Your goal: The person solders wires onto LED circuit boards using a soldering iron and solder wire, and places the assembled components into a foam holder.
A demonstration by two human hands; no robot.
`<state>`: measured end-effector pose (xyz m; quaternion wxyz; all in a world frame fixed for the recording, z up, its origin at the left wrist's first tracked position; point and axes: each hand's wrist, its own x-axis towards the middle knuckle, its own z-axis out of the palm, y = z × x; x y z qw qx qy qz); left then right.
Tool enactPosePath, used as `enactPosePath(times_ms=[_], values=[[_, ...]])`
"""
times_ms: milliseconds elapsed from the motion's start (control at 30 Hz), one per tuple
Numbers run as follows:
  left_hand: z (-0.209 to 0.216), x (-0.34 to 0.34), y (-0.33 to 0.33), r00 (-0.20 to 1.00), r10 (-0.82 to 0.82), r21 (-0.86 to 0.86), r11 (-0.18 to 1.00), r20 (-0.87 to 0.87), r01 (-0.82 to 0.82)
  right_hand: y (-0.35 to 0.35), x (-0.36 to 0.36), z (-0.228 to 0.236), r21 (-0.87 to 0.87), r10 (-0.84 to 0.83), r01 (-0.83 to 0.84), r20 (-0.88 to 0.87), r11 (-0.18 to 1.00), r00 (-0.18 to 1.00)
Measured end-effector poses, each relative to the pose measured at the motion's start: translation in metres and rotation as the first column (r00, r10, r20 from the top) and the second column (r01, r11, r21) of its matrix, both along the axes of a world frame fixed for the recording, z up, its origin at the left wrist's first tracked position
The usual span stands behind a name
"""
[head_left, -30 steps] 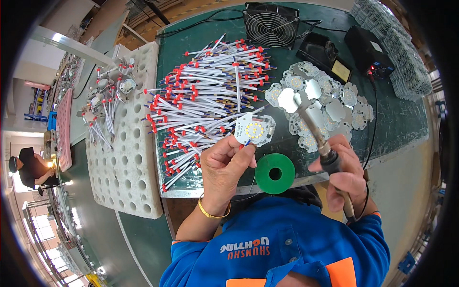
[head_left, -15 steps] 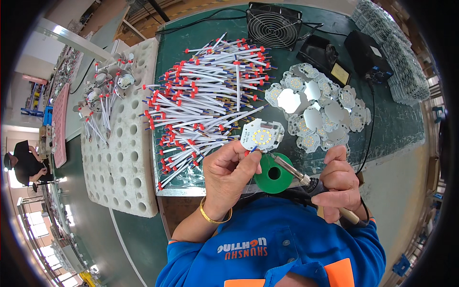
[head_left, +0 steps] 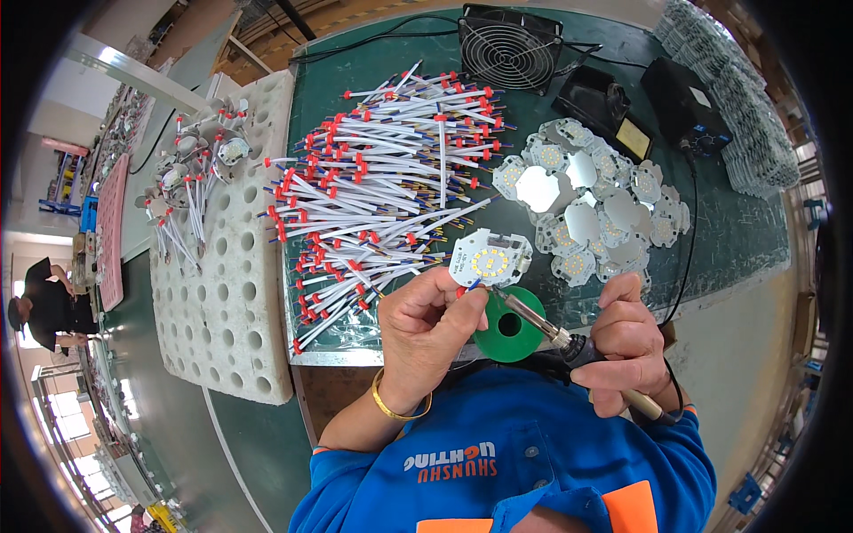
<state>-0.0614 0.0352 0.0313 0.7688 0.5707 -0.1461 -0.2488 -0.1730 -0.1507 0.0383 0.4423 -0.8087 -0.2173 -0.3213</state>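
Observation:
My left hand (head_left: 431, 315) pinches a white LED circuit board (head_left: 490, 261) by its near edge. Blue and red wire ends (head_left: 472, 286) poke out at the fingertips against that edge. My right hand (head_left: 629, 342) is wrapped around the handle of a soldering iron (head_left: 553, 335), whose metal tip reaches left to the board's near edge. Whether the tip touches a wire is too small to tell. Under the iron and board lies a green spool (head_left: 495, 345) with a dark centre hole, close to the table's front edge.
White wires with red connectors (head_left: 382, 178) are heaped left of centre, LED boards (head_left: 582, 218) right. Behind stand a fan (head_left: 509, 53), iron stand (head_left: 593, 98) and black control box (head_left: 684, 107). Finished-looking assemblies sit on a holed foam block (head_left: 213, 311). A person (head_left: 58, 306) works far left.
The board in my left hand has shifted slightly right and nearer to me. The soldering iron's tip has dropped a little with it. The person at far left has changed posture.

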Motion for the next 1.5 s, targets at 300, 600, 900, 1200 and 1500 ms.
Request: enactPosePath(times_ms=[300,600,900,1200,1500], values=[[0.001,-0.001,0.001,1.000,0.006,0.004,1.000,-0.011,-0.006,0.001,-0.001,0.000,-0.006,0.000,0.000,-0.001,1.000,1.000],[0.000,-0.001,0.001,1.000,-0.005,-0.038,0.999,-0.004,0.005,0.001,0.002,-0.001,-0.041,-0.008,0.009,0.016,0.999,1.000],[-0.002,0.002,-0.007,0.993,0.061,0.036,0.998,-0.100,-0.058,0.005,0.003,-0.008,-0.222,-0.074,0.091,0.080,0.971,0.994],[0.001,0.005,-0.007,0.982,0.029,-0.010,0.999,-0.185,-0.032,-0.002,0.007,-0.006,0.092,-0.022,0.017,0.058,0.996,0.998],[-0.013,0.013,-0.005,0.982,-0.187,0.170,0.967,-0.039,0.191,-0.002,0.051,-0.001,-0.030,-0.270,0.269,-0.033,0.963,0.962]])
